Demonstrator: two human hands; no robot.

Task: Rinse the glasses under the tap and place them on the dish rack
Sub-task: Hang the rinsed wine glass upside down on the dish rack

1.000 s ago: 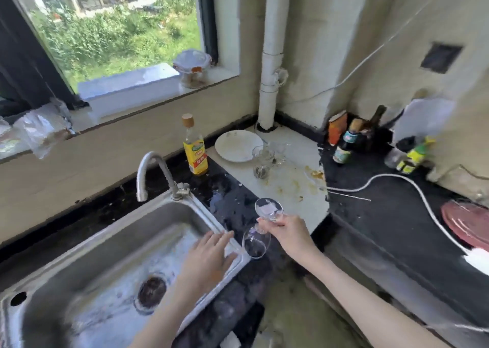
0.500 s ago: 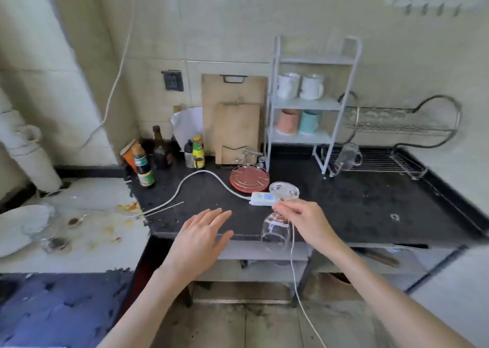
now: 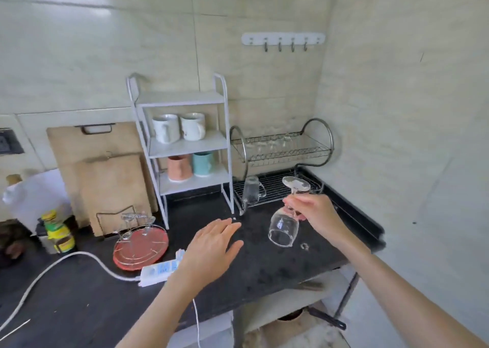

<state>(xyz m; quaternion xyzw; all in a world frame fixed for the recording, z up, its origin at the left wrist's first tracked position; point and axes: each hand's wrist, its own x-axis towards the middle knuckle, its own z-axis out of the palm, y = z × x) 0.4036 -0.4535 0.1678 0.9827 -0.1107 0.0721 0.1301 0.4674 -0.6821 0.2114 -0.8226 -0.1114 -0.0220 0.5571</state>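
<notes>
Fingers of the right hand (image 3: pixel 315 212) pinch the stem of a wine glass (image 3: pixel 284 224) held upside down; the left hand (image 3: pixel 211 249) is flat with straight fingers, holding nothing.

From the left: sauce bottles (image 3: pixel 57 232), wooden cutting boards (image 3: pixel 105 173) leaning on the wall, a red round tray (image 3: pixel 141 247) and a white power strip (image 3: pixel 158 268) on the black counter (image 3: pixel 264 265). Then a white shelf (image 3: pixel 185 141) with four mugs. The left hand hovers above the counter. The glass hangs over the counter, its foot up, just before the dish rack (image 3: pixel 280 162) in the corner, where a glass mug (image 3: pixel 252 190) sits on the lower tier.
</notes>
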